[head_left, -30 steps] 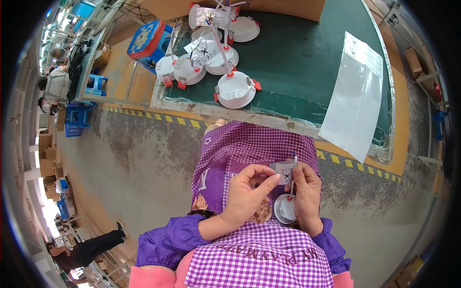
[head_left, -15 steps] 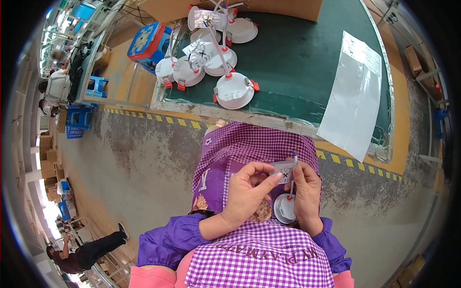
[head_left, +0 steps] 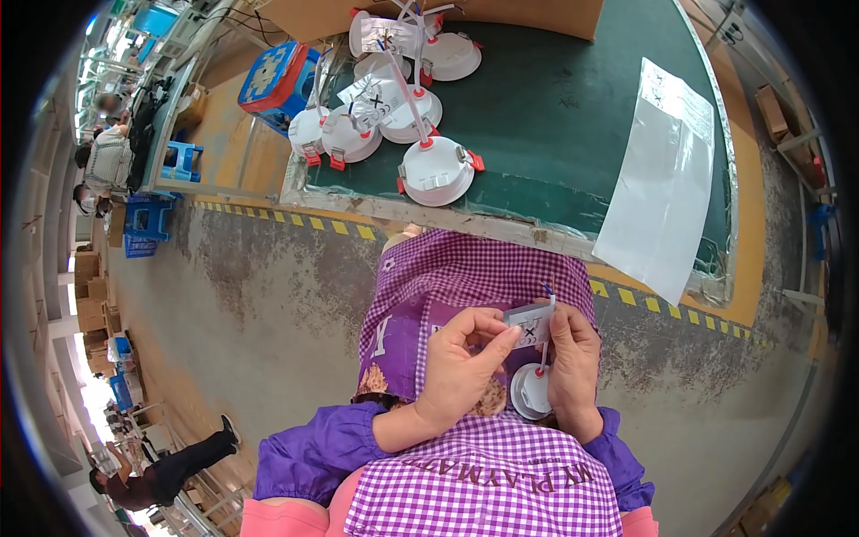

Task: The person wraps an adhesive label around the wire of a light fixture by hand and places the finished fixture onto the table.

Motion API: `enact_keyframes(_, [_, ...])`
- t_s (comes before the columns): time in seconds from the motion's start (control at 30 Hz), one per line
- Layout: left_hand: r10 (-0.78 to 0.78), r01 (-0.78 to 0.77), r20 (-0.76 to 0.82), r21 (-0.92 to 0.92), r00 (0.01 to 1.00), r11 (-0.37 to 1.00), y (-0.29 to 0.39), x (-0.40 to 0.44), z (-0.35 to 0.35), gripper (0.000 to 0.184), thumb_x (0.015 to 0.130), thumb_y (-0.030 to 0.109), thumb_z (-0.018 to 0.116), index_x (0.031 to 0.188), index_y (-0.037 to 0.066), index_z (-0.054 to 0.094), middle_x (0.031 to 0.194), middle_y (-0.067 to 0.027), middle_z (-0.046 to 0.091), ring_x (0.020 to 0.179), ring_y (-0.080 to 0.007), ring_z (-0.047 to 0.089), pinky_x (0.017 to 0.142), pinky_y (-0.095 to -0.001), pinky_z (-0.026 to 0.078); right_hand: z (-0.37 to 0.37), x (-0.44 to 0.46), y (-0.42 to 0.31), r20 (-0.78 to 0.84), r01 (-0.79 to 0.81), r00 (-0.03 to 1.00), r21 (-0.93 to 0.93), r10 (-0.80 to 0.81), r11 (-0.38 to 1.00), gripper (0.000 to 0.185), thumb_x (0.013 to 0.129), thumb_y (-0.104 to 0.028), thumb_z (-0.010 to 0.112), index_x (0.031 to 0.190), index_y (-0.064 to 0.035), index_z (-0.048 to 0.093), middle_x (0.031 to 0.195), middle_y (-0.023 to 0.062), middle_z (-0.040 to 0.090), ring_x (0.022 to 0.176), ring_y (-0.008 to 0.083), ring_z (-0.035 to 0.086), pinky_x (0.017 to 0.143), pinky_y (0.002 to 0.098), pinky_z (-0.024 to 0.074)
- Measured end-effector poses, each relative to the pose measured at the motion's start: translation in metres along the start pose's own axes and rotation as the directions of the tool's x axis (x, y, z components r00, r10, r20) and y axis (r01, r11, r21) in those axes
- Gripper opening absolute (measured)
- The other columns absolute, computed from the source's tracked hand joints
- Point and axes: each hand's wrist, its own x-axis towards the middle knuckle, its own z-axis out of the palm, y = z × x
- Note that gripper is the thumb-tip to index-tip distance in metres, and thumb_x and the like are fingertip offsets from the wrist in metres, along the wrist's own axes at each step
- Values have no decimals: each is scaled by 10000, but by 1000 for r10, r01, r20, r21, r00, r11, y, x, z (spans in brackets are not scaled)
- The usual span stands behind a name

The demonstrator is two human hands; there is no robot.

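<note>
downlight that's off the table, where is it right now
In the head view, the white downlight is right of centre and below the middle, against the purple checked apron, just left of the right hand and below the printed label.

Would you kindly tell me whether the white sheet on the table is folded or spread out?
Spread out: the white sheet lies open across the table, its near end jutting past the edge.

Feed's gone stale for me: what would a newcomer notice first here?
Probably the purple gingham apron at bottom centre, with the left hand and right hand over it holding a silvery label on the white cable of a downlight. Then the clustered white downlights with red-tipped clips on the left of the green table, and the label sheet overhanging its front edge.
</note>
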Motion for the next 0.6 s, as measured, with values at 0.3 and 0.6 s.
enact_keyframes(0.3, [41,-41,-8,6,999,999,-6,1,-1,83,843,42,654,886,9,591,969,-61,600,745,-62,574,578,-175,487,2,2,0,-12,-22,1000,101,24,995,300,915,-286,578,1033,-17,640,823,-11,623,657,34,494,586,171,386])
enact_keyframes(0.6, [103,-103,28,26,994,994,-6,0,0,67,840,-9,640,880,-5,586,996,-71,598,807,-68,564,680,-187,477,-1,13,-12,46,-184,983,263,178,947,209,895,-195,609,998,-16,641,909,42,656,814,109,592,763,248,460])
